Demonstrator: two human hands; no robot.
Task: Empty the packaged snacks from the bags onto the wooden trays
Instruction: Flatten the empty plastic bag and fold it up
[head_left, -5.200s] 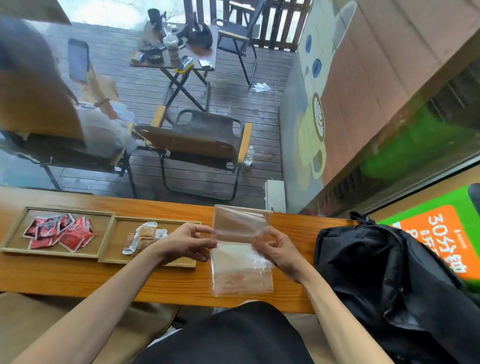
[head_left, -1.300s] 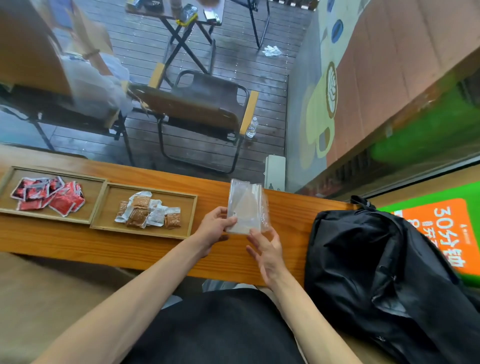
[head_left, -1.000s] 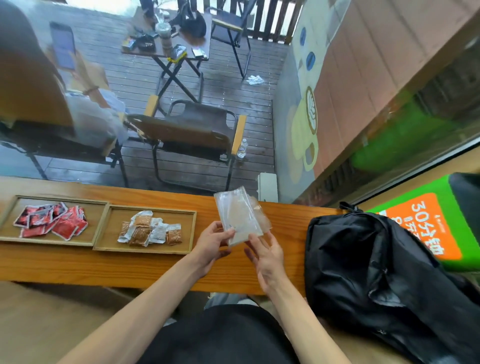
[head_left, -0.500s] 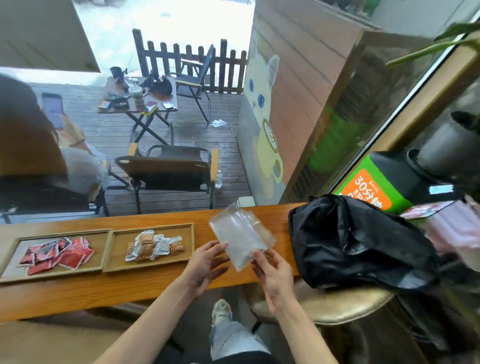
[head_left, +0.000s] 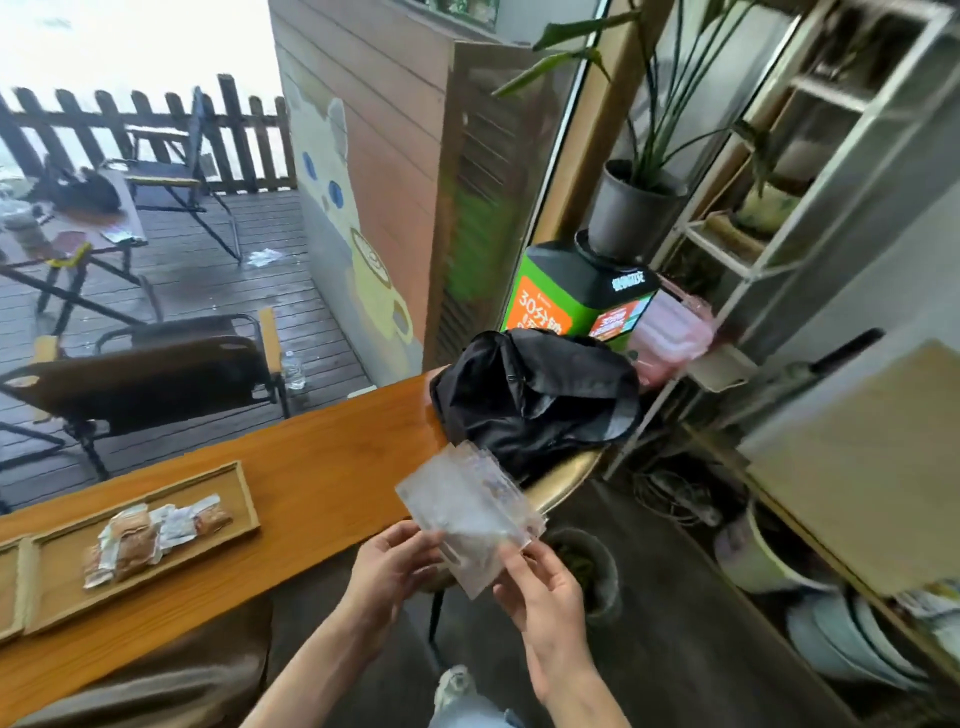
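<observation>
Wooden decking with folding chairs (head_left: 156, 374) is seen through the glass at 10 o'clock, and a wooden counter (head_left: 322, 467) runs from 8 o'clock up toward the centre. On the counter, at 8 o'clock, a tray (head_left: 67, 587) is seen with its long axis along the counter; brown and white snacks (head_left: 150, 535) are piled on it. The corner of a second tray (head_left: 8, 592) is cut off by the left edge, touching the first. A black backpack (head_left: 530, 400) is set on a stool (head_left: 561, 483) at the counter's right end, just above centre.

A clear bag (head_left: 467, 514) is held in the air just below centre, past the counter's end and in front of the backpack. Its long axis is tilted, running from 5 o'clock up to 11 o'clock, with its flat face turned toward the camera. Whether anything is inside cannot be told through the blur. Its lower edge is pinched by the left hand (head_left: 389, 571) from 8 o'clock, thumb on the near face, fingers curled behind. Its lower right corner is pinched by the right hand (head_left: 540, 592) from 5 o'clock, thumb and forefinger closed on the plastic.

At 1 o'clock a potted plant (head_left: 634, 208) is stood on a green box (head_left: 571, 301), beside a white shelf (head_left: 779, 208).
</observation>
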